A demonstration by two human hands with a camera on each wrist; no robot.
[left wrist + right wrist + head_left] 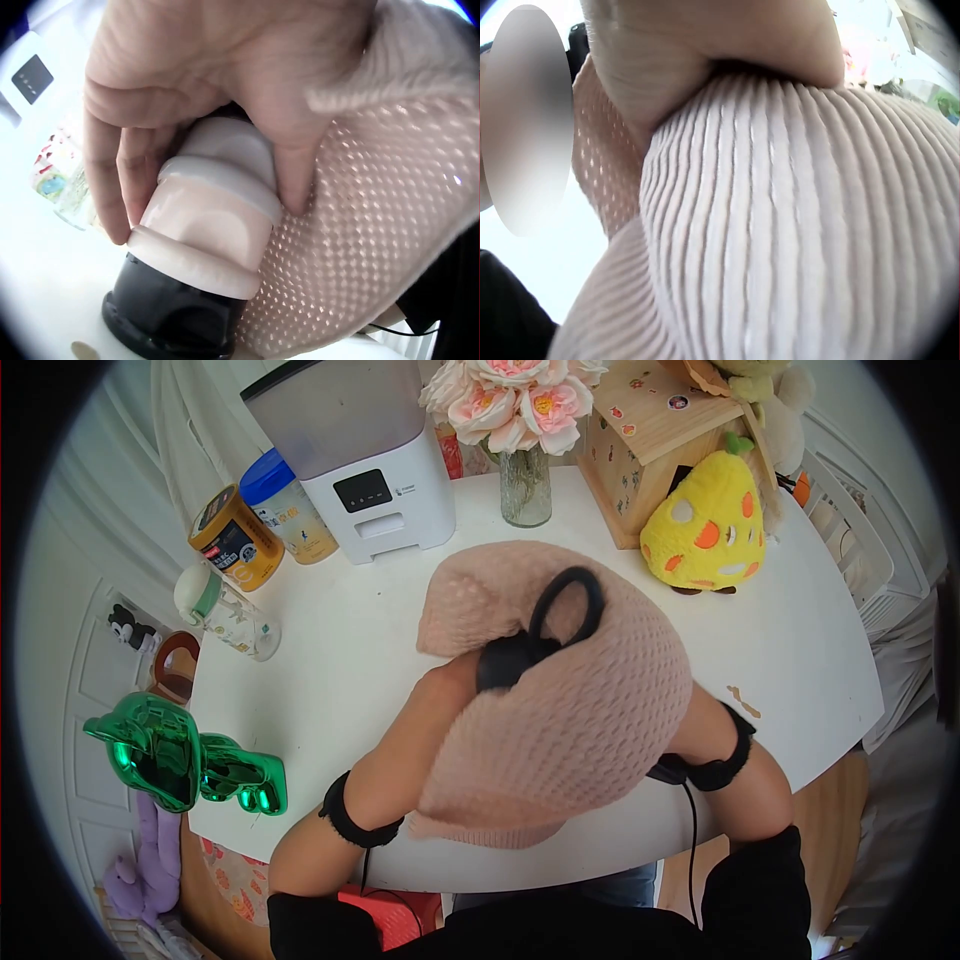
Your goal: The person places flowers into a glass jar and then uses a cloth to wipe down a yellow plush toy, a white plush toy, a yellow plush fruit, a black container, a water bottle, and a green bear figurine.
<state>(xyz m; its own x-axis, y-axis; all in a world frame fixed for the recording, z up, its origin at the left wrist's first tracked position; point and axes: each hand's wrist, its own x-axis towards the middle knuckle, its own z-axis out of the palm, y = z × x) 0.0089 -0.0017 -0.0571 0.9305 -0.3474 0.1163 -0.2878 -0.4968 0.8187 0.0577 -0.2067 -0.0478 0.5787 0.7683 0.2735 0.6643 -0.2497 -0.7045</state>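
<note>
A pink textured cloth (570, 720) lies nearest the camera, draped across the middle of the head view and covering both hands there. A black loop (599, 600) stands over its upper part. In the left-wrist view, the left hand (225, 64) comes down from the top edge, thumb and fingers clamped around a stack of grey, cream and black cups (206, 225). The stack tilts through the centre, touching the cloth on its right. In the right-wrist view, the right hand (727, 41) lies along the top against the cloth's ribbed part; its fingers are hidden, so I cannot tell whether they are curled.

On the white bench (330, 680), a white dispenser (415, 525) stands at upper left of centre, with a flower vase (525, 495) beside it. A yellow plush toy (705, 525) sits at upper right, and a shiny green bear figurine (150, 745) at lower left.
</note>
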